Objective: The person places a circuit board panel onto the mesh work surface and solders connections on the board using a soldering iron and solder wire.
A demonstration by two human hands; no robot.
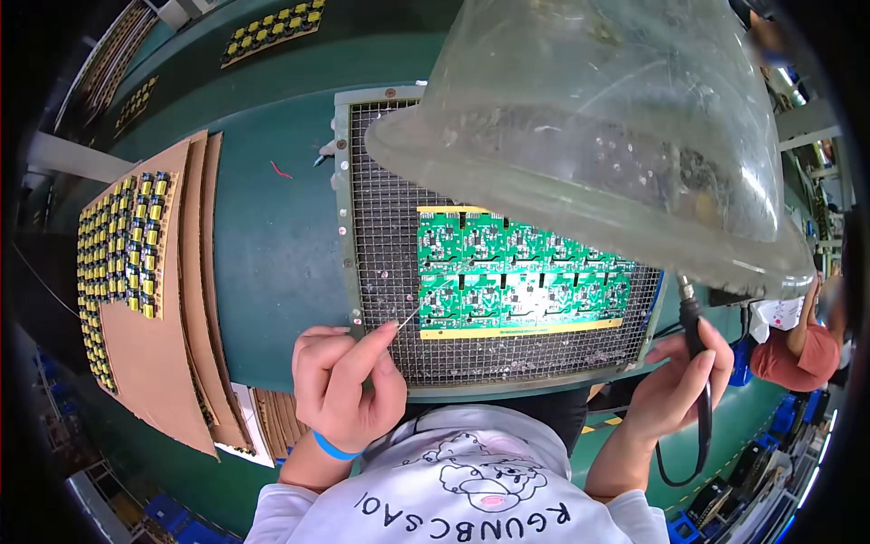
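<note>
A panel of green circuit boards [480, 290] with yellow edge strips lies flat on a metal mesh grid [385, 227]. My left hand [349, 381], with a blue band at the wrist, is closed at the lower left of the panel. Its thumb and index finger pinch a thin solder wire [410, 317] that points at the panel's left edge. To the right of the grid, my right hand [684, 376] grips the black handle of a soldering iron [692, 331]. The iron's metal end points up, and its tip is hidden by the translucent hood [580, 154].
The hood covers the panel's upper right part. Stacked cardboard sheets [145, 354] at the left carry boards with yellow-and-black components [118, 245]. A red scrap [281, 170] lies on the green table [272, 245]. Another person [797, 354] is at the far right.
</note>
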